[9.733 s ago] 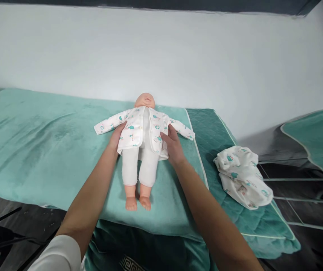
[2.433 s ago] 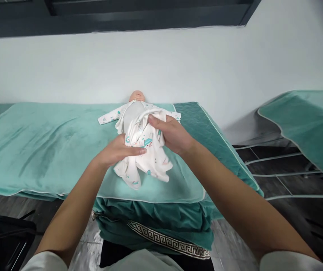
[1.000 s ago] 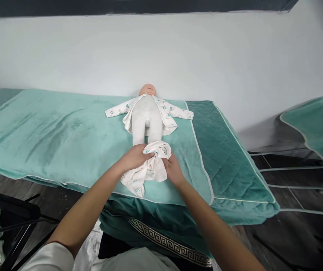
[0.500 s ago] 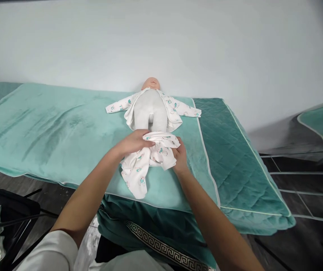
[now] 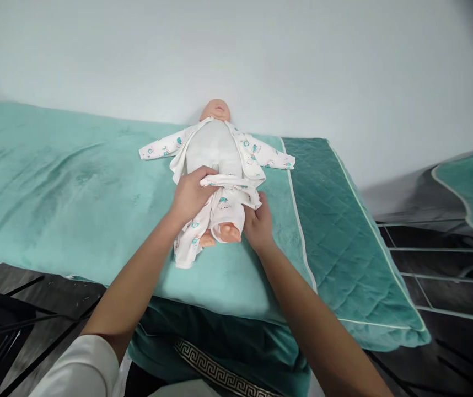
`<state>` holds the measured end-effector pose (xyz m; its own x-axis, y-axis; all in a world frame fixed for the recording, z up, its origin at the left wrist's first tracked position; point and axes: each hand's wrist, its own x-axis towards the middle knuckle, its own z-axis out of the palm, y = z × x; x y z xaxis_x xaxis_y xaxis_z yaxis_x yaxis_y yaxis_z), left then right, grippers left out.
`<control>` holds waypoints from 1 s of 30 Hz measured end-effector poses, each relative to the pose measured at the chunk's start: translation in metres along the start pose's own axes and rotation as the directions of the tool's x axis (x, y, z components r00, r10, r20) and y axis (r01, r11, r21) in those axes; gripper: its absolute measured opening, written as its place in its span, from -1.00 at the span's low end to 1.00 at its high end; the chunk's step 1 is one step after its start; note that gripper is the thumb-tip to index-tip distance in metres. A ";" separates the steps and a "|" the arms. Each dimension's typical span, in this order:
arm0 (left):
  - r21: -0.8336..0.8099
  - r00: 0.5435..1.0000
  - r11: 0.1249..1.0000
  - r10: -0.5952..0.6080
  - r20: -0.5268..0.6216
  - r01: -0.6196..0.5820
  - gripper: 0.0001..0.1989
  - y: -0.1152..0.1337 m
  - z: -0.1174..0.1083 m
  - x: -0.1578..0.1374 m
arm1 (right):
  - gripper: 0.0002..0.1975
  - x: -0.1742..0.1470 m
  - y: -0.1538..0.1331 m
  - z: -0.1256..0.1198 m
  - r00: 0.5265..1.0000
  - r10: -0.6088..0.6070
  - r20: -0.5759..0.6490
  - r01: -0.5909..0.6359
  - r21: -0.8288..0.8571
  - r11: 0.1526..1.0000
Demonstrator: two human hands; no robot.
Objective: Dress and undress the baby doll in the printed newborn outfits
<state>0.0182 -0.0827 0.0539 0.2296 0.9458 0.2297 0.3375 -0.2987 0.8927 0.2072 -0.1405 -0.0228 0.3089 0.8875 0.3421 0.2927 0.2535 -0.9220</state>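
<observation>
A baby doll [image 5: 214, 144] lies on its back on the bed, its head by the wall. It wears an open white printed jacket [image 5: 257, 155], both sleeves spread out sideways. Matching baby pants [image 5: 224, 207] are bunched around the doll's legs. One foot [image 5: 230, 232] pokes out of a pant leg; the other foot shows beside the loose left leg of the cloth. My left hand [image 5: 193, 193] grips the waistband at its left side, thumb on top. At the right side my right hand [image 5: 259, 221] is closed on the pants' edge, its fingertips partly hidden under the cloth.
A light green velvet cover [image 5: 75, 198] lies over the bed. To the right is a darker quilted cover [image 5: 344, 237]. Metal rails [image 5: 439, 250] stand at the right, a dark chair [image 5: 0, 336] at the lower left. A white wall [image 5: 236, 55] runs behind.
The pants have been drawn up the doll's legs toward its hips. A foot now shows through one pant leg. Both hands have moved with the cloth, and the camera view has shifted slightly.
</observation>
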 end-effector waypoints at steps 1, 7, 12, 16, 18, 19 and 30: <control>-0.058 1.000 0.998 -0.027 0.006 0.027 -0.80 -0.006 -0.001 0.000 | -0.77 0.007 0.002 -0.001 1.000 -0.018 0.015 0.019 -0.022 1.000; -0.590 0.947 0.748 -0.171 0.273 0.305 -0.64 -0.033 -0.017 -0.010 | -0.90 0.018 0.008 0.001 0.995 -0.001 0.104 0.004 -0.025 1.000; -0.736 0.938 0.586 -0.147 0.314 0.338 -0.62 -0.040 -0.023 -0.009 | -0.79 0.020 -0.016 -0.005 0.978 -0.189 0.086 0.191 -0.019 0.981; -0.734 0.942 0.592 -0.173 0.288 0.333 -0.56 -0.043 -0.023 -0.008 | -0.68 0.045 -0.066 -0.005 0.860 -0.229 0.456 0.266 -0.019 0.964; -0.724 0.947 0.611 -0.173 0.271 0.319 -0.57 -0.044 -0.021 -0.010 | -0.68 0.059 -0.088 0.003 0.746 -0.071 0.662 0.166 -0.082 0.983; -0.727 0.951 0.615 -0.173 0.254 0.306 -0.57 -0.044 -0.020 -0.010 | -0.67 0.065 -0.095 0.009 0.701 -0.001 0.713 0.119 -0.115 0.986; -0.625 0.886 0.665 -0.125 0.446 0.409 -0.40 -0.044 -0.025 -0.010 | -0.59 0.066 -0.046 0.032 0.847 0.164 0.505 -0.382 0.364 0.850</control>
<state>-0.0220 -0.0758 0.0218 0.5686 0.8186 -0.0809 -0.2527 0.2675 0.9298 0.1855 -0.0818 0.0361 -0.1476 0.9879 0.0467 -0.1983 0.0167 -0.9800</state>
